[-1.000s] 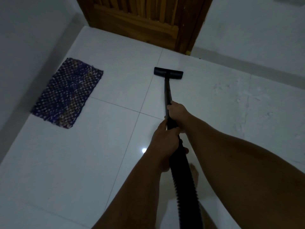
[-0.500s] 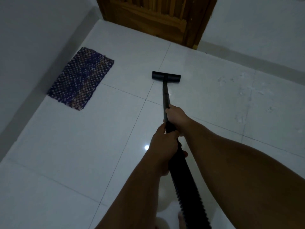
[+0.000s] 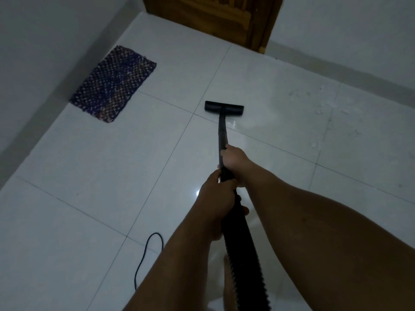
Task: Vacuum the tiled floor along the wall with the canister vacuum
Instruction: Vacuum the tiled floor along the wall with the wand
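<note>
The black floor nozzle (image 3: 224, 107) of the vacuum lies flat on the white tiled floor (image 3: 112, 167), just beyond a tile joint. Its thin black wand (image 3: 221, 131) runs back toward me. My right hand (image 3: 234, 161) grips the wand higher up, and my left hand (image 3: 215, 198) grips it just behind, where the ribbed black hose (image 3: 243, 254) begins. The hose runs down out of view between my forearms. The canister itself is not in view.
A purple woven mat (image 3: 114, 84) lies against the left wall (image 3: 45, 52). A brown wooden door (image 3: 215, 16) stands at the far end, next to the right wall (image 3: 348, 41). A thin black cord (image 3: 146, 254) loops on the floor at my lower left. My bare foot (image 3: 227, 274) shows beside the hose.
The nozzle has been drawn back toward me, away from the door, and the view has backed off with it. The black cord loop has come into view at lower left.
</note>
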